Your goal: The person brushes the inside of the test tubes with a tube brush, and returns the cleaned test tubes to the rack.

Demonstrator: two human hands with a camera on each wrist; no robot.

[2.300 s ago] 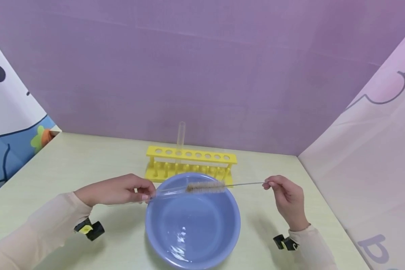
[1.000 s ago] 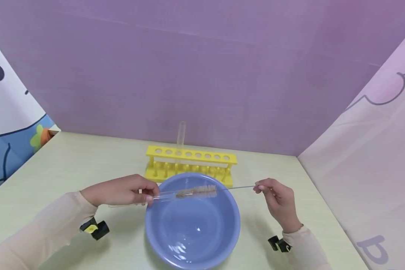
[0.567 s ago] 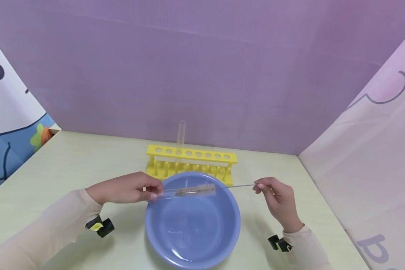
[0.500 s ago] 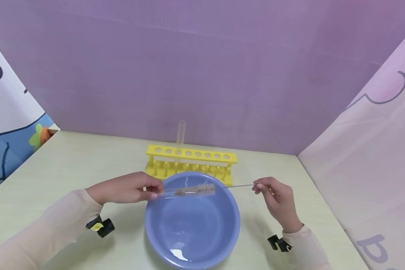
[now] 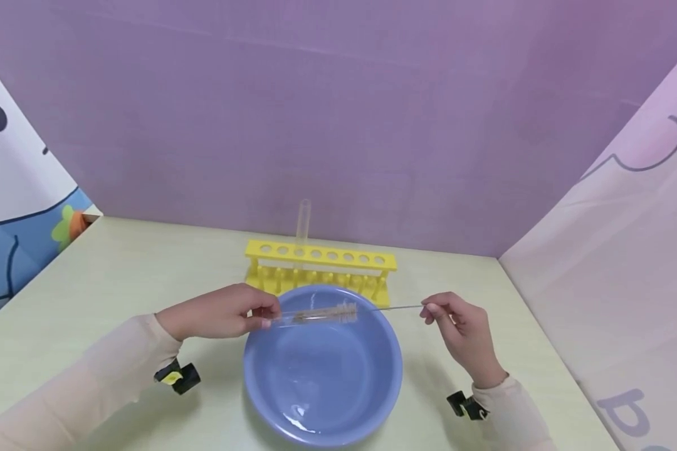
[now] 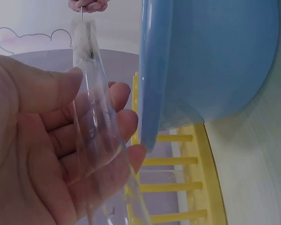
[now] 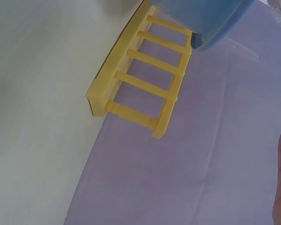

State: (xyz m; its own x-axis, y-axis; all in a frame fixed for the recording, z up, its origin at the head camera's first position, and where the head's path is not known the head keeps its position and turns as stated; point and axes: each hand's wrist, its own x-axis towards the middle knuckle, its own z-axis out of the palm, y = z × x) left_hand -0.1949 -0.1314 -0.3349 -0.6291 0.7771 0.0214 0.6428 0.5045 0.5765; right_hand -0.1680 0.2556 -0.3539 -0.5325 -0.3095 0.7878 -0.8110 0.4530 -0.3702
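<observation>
My left hand holds a clear test tube between thumb and fingers. The tube lies nearly level over the far part of a blue basin, its mouth to the right. A test tube brush with pale bristles sits in the mouth end; most of its bristles are inside the tube and a tuft sticks out. My right hand pinches the end of the brush's thin wire handle, to the right of the basin. In the right wrist view only an edge of that hand shows.
Behind the basin stands a yellow test tube rack with pegs along its base. Another clear test tube stands upright in one of its holes. A purple backdrop rises at the table's far edge.
The brush has gone from the tube's mouth to mostly inside it. My left hand has moved right with the tube, and my right hand has shifted a little left.
</observation>
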